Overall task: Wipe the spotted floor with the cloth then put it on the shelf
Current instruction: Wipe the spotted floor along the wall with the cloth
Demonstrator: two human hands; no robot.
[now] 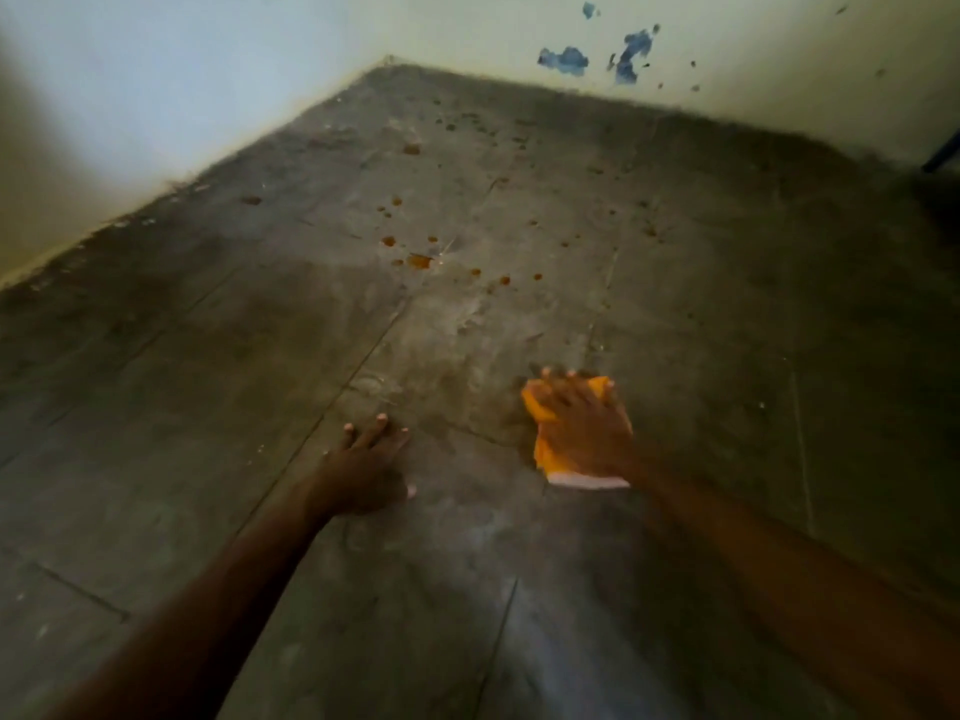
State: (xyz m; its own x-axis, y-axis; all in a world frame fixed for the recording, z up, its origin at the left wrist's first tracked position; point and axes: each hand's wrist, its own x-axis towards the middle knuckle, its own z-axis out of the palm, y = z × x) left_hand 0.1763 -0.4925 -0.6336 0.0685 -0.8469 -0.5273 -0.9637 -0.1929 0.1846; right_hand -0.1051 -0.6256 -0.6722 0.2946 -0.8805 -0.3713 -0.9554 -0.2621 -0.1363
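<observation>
An orange cloth (546, 449) with a white edge lies flat on the grey tiled floor (208, 407). My right hand (582, 423) presses down on it with the fingers spread straight. My left hand (363, 470) rests flat on the bare floor to the left of the cloth, fingers extended. Several orange-brown spots (418, 261) dot the floor ahead of both hands, toward the corner. No shelf shows in this view.
Two pale walls meet at a corner (387, 62) at the far end of the floor. The right wall has blue patches of chipped paint (563, 60). A dark object (943, 158) juts in at the far right edge.
</observation>
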